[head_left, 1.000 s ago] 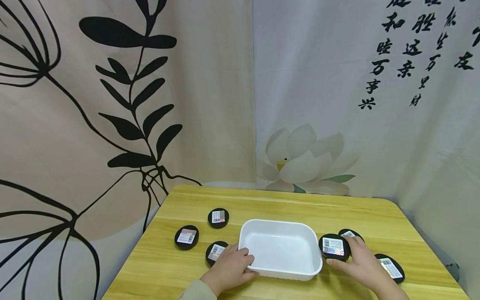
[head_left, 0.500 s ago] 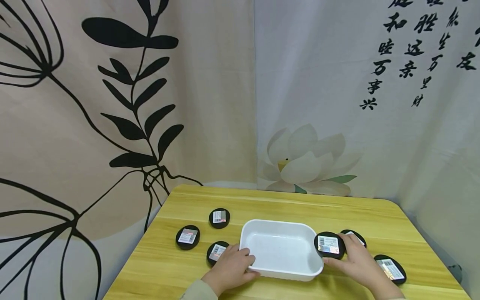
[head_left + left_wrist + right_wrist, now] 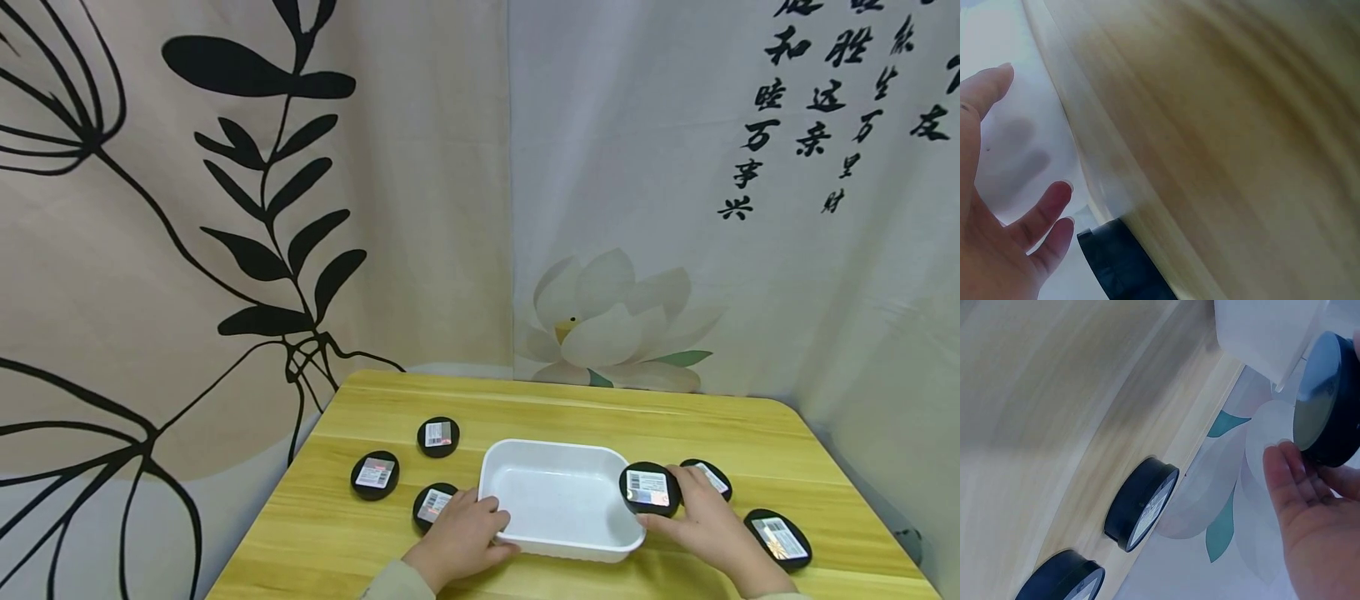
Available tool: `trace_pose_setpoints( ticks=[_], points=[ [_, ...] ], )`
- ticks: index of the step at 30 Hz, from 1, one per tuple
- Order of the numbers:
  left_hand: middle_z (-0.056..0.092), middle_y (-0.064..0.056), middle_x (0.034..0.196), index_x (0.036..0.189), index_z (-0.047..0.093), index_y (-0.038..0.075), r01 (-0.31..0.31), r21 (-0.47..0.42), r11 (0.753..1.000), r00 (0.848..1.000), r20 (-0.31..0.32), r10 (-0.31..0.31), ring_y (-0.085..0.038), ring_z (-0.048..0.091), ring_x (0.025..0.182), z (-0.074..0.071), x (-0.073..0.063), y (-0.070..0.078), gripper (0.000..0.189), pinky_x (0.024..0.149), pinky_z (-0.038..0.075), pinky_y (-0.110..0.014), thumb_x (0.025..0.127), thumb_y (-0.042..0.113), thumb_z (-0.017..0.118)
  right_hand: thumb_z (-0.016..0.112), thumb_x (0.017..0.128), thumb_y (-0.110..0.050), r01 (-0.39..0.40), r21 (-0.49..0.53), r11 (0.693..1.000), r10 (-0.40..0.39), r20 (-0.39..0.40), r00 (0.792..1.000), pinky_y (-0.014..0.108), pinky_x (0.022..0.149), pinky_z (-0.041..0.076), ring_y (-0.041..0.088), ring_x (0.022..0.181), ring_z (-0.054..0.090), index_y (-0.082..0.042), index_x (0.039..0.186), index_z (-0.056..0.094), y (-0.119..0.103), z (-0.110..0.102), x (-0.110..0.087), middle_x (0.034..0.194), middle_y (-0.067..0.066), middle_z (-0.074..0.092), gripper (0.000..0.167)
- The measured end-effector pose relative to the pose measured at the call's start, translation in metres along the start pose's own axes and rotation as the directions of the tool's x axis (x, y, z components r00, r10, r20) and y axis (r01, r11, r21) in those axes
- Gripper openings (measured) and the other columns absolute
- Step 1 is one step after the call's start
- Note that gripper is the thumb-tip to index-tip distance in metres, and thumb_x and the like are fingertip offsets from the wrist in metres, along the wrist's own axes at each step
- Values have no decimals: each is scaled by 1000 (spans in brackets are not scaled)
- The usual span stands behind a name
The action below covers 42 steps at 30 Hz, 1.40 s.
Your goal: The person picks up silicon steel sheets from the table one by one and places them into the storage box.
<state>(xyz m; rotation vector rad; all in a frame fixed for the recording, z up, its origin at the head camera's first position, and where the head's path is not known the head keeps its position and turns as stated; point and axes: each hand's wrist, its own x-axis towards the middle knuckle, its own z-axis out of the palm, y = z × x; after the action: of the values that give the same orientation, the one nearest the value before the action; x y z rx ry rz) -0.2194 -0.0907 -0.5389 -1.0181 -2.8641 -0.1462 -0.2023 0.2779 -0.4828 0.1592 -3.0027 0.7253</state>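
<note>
A white plastic tray point(image 3: 555, 496) sits near the middle of the wooden table. My left hand point(image 3: 463, 537) grips its near left corner, fingers over the rim and thumb along the front wall. In the left wrist view, the left hand point(image 3: 997, 212) lies against the tray's white wall. My right hand point(image 3: 705, 529) pinches a flat round black container point(image 3: 649, 489) by its side, above the tray's right rim. This container bears a white barcode label. Seen from the right wrist, the held container point(image 3: 1341, 419) is tilted and clear of the table, its other face smooth and shiny.
Two black containers lie at the right: one point(image 3: 712, 477) partly behind my right hand, another point(image 3: 778, 539) nearer the edge. Others lie left of the tray: one at the back point(image 3: 438, 437), one farther left point(image 3: 374, 475), one point(image 3: 432, 505) partly behind my left hand. A printed curtain point(image 3: 435, 208) hangs behind.
My right hand has moved left with the black container, from beside the tray to above its right rim. The left hand has stayed on the tray.
</note>
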Motion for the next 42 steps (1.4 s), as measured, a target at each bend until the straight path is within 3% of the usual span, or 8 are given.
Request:
trace_pose_setpoints(
  ticks=[9,15,23,38,42],
  points=[
    [53,14,84,79,56,30,-4,6,1000,1000,-5,4,-12,47,81,3,-1,-1,40,89,46,-36,91,68,56,82,72,-61,36,-5,999,-37,-48,998,64,92,50,43,112,61,10,131,52,-4,4,1,123,26,58,98],
    [52,14,82,78,55,30,-11,12,1000,1000,-21,11,-12,48,82,2,-1,-2,40,87,46,-35,91,67,57,81,72,-63,29,-4,1000,-29,-40,999,65,94,49,45,114,60,10,133,52,-7,5,4,126,26,58,100],
    [53,13,82,78,55,29,-20,14,1000,999,-28,20,-13,48,81,-2,-1,0,39,84,46,-35,92,65,58,83,72,-58,74,21,997,-73,-62,995,63,93,50,41,113,61,8,132,53,-11,7,7,123,22,59,94],
    [53,13,83,79,55,29,-15,9,1000,1000,-19,15,-13,49,84,1,-1,-2,40,88,46,-36,92,67,56,86,71,-55,99,83,992,-98,-11,995,59,94,51,33,112,61,4,133,55,-23,9,17,125,18,59,91],
    [53,14,83,79,55,30,-18,15,1000,1000,-23,19,-13,49,84,3,0,-3,40,87,46,-35,92,68,55,87,69,-54,102,114,988,-103,9,995,52,92,53,27,108,61,3,134,56,-29,7,22,125,15,59,92]
  ],
)
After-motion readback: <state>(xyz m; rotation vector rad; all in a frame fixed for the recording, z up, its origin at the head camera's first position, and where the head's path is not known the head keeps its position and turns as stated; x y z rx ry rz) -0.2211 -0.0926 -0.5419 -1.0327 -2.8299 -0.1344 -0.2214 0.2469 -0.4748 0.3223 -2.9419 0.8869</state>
